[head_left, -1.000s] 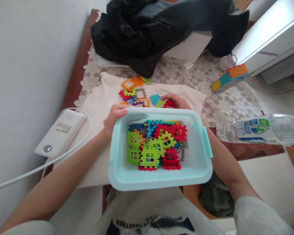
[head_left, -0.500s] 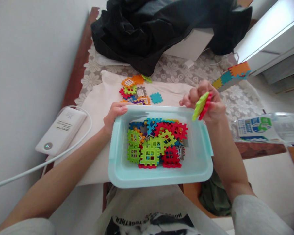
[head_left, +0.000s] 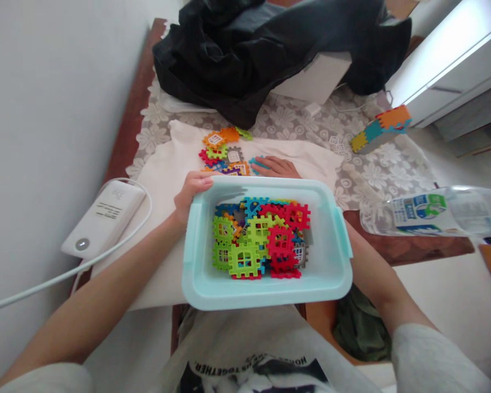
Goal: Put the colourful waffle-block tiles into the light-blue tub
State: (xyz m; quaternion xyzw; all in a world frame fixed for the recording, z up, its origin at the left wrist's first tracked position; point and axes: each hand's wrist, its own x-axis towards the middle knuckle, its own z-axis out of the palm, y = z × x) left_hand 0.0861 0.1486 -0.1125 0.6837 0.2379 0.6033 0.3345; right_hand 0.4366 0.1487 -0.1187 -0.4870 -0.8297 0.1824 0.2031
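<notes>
My left hand (head_left: 193, 191) is closed over the far left corner of a light blue plastic bin (head_left: 265, 299), thumb along the rim. Inside lie interlocking toy tiles, among them a green window tile (head_left: 244, 260) and a red window tile (head_left: 281, 240). Beyond the bin's far rim, my right hand (head_left: 279, 167) lies palm down with fingers stretched out over a blue tile (head_left: 257, 162) on the white cloth; its thumb and wrist are hidden by the bin. Just left of it sits a loose group of tiles, including an orange window tile (head_left: 215, 140) and a grey window tile (head_left: 234, 155).
At the right, a clear plastic bottle (head_left: 429, 212) lies on its side. A built piece of joined tiles (head_left: 380, 129) stands behind it on the lace tablecloth. A white power bank (head_left: 103, 218) with a cable is at the left; black fabric (head_left: 245, 60) covers the back.
The green and red tiles that my right hand held are out of it. That hand has moved left and down behind the bin onto the blue tile. Tiles in the bin have shifted.
</notes>
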